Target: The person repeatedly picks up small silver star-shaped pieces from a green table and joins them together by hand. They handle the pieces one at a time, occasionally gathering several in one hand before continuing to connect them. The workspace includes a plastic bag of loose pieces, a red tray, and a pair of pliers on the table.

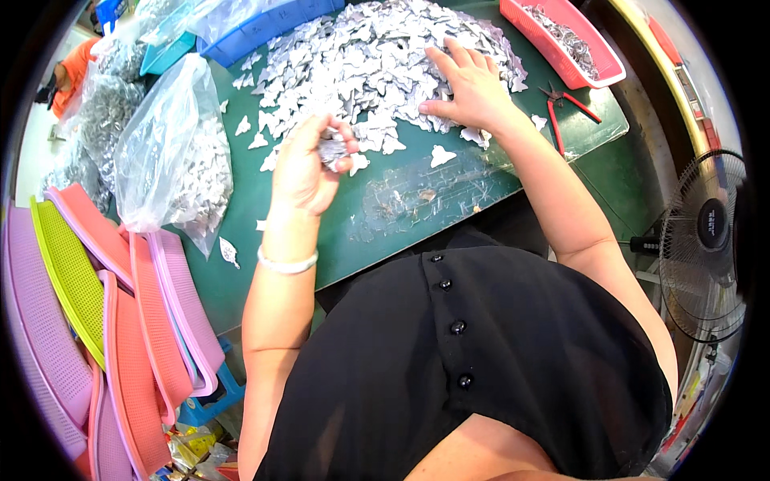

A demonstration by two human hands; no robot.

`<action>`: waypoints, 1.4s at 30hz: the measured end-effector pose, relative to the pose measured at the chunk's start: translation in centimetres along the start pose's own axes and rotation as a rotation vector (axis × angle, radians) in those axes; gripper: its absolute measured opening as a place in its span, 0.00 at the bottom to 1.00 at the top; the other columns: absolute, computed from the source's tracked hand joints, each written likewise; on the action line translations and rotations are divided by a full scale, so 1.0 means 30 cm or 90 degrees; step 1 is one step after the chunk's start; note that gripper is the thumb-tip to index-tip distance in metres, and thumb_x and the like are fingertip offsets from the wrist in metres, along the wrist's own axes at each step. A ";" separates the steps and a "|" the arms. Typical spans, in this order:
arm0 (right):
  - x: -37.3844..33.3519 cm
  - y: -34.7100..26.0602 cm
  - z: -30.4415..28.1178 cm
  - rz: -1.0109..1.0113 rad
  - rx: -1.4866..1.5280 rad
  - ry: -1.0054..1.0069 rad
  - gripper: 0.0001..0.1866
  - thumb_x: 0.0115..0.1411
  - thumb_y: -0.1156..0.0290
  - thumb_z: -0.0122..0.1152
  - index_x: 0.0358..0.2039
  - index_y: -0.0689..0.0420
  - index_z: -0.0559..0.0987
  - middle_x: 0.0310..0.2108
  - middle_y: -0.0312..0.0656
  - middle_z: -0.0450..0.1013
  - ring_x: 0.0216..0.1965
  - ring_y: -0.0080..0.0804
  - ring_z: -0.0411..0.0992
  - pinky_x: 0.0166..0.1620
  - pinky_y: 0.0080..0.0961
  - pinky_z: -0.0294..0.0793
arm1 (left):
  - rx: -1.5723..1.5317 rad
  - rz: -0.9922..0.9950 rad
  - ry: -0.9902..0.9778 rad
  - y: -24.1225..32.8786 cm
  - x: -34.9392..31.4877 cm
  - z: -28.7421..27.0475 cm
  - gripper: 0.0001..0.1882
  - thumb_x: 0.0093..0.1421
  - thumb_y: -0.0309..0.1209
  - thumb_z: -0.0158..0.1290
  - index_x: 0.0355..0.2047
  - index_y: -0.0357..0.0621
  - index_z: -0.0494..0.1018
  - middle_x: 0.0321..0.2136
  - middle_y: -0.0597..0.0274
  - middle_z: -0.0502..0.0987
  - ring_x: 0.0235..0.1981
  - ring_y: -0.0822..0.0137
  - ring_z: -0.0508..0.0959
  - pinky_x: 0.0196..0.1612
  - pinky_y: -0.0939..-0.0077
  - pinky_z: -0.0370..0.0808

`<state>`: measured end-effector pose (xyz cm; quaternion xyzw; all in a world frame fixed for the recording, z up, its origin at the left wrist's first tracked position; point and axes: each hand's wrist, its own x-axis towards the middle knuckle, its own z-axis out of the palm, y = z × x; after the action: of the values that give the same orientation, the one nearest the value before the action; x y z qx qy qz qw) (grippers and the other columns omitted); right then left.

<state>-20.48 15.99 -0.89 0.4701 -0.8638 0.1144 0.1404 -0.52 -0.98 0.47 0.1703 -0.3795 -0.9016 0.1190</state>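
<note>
A wide heap of small silvery-white butterfly-shaped pieces covers the far part of the green table. At the heap's near left edge, my left hand is closed around a small bunch of the flat metal pieces. A pale bangle circles that wrist. My right hand lies palm down on the right side of the heap, fingers spread, with no piece visibly gripped. A few loose pieces, one of them a single butterfly piece, lie near the front of the heap.
Red-handled pliers and a pink basket of metal parts are at the right. On the left stand a clear bag of pieces, a blue bin and stacked colored plastic baskets. A fan stands at far right.
</note>
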 end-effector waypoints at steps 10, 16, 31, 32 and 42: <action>0.078 -0.044 -0.017 -0.190 0.031 -0.122 0.44 0.39 0.47 0.64 0.56 0.44 0.59 0.59 0.50 0.48 0.60 0.55 0.45 0.57 0.57 0.44 | 0.391 0.476 0.197 0.521 -0.142 0.007 0.08 0.57 0.33 0.49 0.33 0.41 0.69 0.21 0.65 0.70 0.21 0.74 0.70 0.18 0.86 0.62; 0.106 -0.062 -0.016 -0.210 -0.034 -0.107 0.34 0.43 0.54 0.62 0.52 0.44 0.63 0.53 0.40 0.57 0.52 0.38 0.58 0.49 0.42 0.59 | 0.886 0.338 0.437 0.653 -0.049 -0.190 0.09 0.55 0.32 0.50 0.32 0.40 0.72 0.19 0.67 0.71 0.20 0.78 0.68 0.22 0.83 0.63; 0.190 -0.088 0.005 -0.196 -0.001 -0.067 0.23 0.48 0.59 0.59 0.45 0.49 0.71 0.45 0.39 0.63 0.49 0.39 0.59 0.49 0.41 0.59 | 1.033 0.553 0.339 0.473 -0.208 -0.072 0.11 0.53 0.31 0.52 0.34 0.37 0.74 0.30 0.57 0.76 0.32 0.69 0.74 0.38 0.76 0.69; 0.203 -0.095 0.020 -0.190 -0.007 -0.066 0.21 0.48 0.60 0.59 0.44 0.49 0.72 0.43 0.39 0.64 0.48 0.38 0.60 0.49 0.40 0.59 | 1.032 0.601 0.320 0.436 -0.210 -0.060 0.10 0.53 0.30 0.52 0.33 0.38 0.74 0.29 0.57 0.76 0.32 0.67 0.75 0.37 0.75 0.69; 0.268 -0.114 0.053 -0.279 -0.008 -0.008 0.07 0.48 0.64 0.57 0.27 0.51 0.77 0.32 0.34 0.66 0.42 0.33 0.62 0.45 0.31 0.61 | 0.993 0.604 0.154 0.110 -0.216 -0.064 0.05 0.48 0.26 0.54 0.27 0.40 0.72 0.29 0.56 0.74 0.33 0.58 0.74 0.38 0.70 0.69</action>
<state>-21.96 7.37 0.68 0.6467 -0.7424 0.0729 0.1593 6.45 -2.25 3.00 0.1219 -0.8950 -0.2230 0.3667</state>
